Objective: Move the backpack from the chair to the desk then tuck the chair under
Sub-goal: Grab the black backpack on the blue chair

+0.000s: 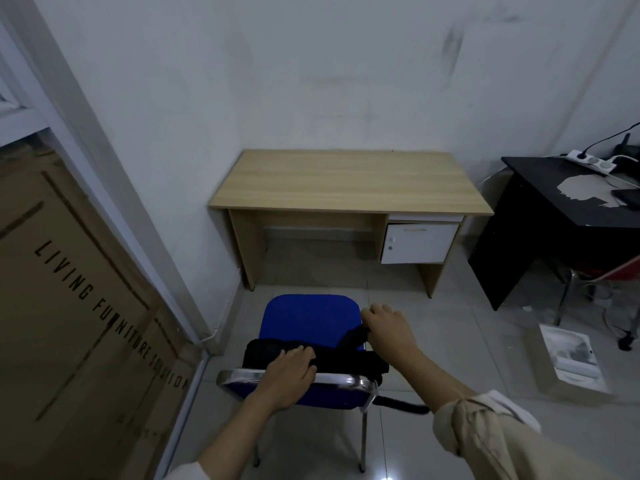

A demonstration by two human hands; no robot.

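Observation:
A black backpack lies slumped against the backrest on the blue chair, which stands on the floor a short way in front of the light wooden desk. My left hand rests over the backrest's chrome top rail with its fingers on the top of the backpack. My right hand is closed on a black strap or handle at the backpack's right side. Another black strap hangs down behind the chair at the right.
The desk sits against the white wall, with a white drawer unit under its right side. A black desk with a power strip stands at right. A box lies on the tiled floor. A large cardboard carton fills the left.

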